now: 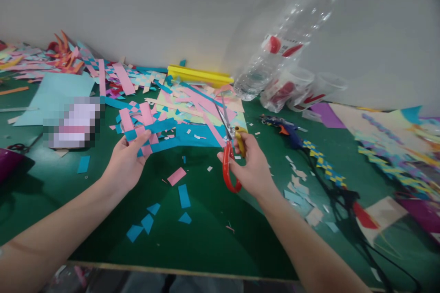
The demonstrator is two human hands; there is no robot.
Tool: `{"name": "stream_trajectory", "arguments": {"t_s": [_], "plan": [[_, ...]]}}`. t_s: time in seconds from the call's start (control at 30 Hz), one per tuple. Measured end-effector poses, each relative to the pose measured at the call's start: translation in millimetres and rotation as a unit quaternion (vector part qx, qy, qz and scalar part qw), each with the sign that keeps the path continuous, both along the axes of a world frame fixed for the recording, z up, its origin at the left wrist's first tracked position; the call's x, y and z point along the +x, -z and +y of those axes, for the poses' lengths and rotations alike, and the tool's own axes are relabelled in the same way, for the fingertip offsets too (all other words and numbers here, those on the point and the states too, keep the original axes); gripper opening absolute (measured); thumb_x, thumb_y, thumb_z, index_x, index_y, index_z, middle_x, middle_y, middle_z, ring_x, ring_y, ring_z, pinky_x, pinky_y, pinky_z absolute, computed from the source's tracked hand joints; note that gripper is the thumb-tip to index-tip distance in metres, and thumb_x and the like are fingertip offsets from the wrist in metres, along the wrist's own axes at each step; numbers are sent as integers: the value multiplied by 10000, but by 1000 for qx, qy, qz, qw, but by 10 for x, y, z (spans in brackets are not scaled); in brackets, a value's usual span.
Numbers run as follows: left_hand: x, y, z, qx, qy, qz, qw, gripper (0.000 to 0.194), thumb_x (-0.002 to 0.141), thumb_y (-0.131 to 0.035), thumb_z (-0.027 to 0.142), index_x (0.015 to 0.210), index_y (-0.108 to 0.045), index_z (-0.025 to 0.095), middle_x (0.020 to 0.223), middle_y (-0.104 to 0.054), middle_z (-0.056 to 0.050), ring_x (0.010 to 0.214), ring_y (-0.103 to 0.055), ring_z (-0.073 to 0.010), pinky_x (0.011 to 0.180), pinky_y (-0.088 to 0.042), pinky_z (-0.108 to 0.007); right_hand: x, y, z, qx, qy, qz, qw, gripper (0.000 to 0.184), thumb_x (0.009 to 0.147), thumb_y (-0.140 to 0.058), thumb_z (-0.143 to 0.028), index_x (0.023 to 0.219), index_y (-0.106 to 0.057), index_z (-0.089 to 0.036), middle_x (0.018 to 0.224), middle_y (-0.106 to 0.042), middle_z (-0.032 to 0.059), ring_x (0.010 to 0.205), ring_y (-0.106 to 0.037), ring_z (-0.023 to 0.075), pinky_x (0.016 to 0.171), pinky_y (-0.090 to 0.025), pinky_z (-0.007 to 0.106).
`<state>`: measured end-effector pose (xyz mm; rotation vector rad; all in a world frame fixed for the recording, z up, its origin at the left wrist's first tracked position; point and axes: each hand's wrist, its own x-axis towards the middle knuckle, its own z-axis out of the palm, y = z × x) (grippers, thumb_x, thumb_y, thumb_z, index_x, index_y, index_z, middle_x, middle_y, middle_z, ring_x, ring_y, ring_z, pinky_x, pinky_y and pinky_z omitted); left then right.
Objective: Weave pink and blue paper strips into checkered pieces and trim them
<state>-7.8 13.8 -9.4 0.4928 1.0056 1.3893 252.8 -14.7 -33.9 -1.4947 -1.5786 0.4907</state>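
Between the thumb and fingers of my left hand (129, 158) is a woven piece of pink and blue paper strips (146, 114), its blue ends sticking out to the right. My right hand (252, 160) grips a pair of scissors (228, 146) with one red and one yellow handle loop. The blades are parted a little and point up and away, apart from the woven piece. Below the hands, a pink paper scrap (176, 176) and several blue paper scraps (184, 196) lie on the green table (220, 238).
A heap of cut paper strips (199, 105) lies behind the hands, with a yellow bar (199, 74) at the wall. A large clear bottle (275, 50) leans beside plastic cups (319, 89). At right lies a blue glue gun (288, 132) with its cable; at left, a blurred phone (77, 123).
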Motion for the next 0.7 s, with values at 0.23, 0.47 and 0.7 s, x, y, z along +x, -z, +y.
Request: {"name": "stream_trajectory", "arguments": {"t_s": [0.23,0.47,0.7], "plan": [[24,-16,2,-12,11,-32,999,119,760,-720,92,852,-684,159,872,-746,-23,770,-695,-128,689,-564,-199,1,7,3,-19,-6,8,1000,429,756,-664,-463,1039,-437,-234,909,-440,23,764,-430,167,751,-463,399],[24,-12,-21,-3,19,-21,1000,198,730,-769,142,881,-649,182,920,-742,-26,852,-705,-166,719,-568,-245,-78,-73,-39,22,-5,-75,997,414,749,-664,-467,1006,-453,-220,897,-470,39,773,-477,192,708,-473,393],[117,25,-90,11,24,-36,999,247,667,-791,82,783,-592,169,713,-692,21,703,-688,-130,616,-556,-201,-319,-109,-218,91,-38,-218,971,507,739,-663,-415,1131,-453,-170,1015,-540,127,934,-570,292,742,-526,455]]}}
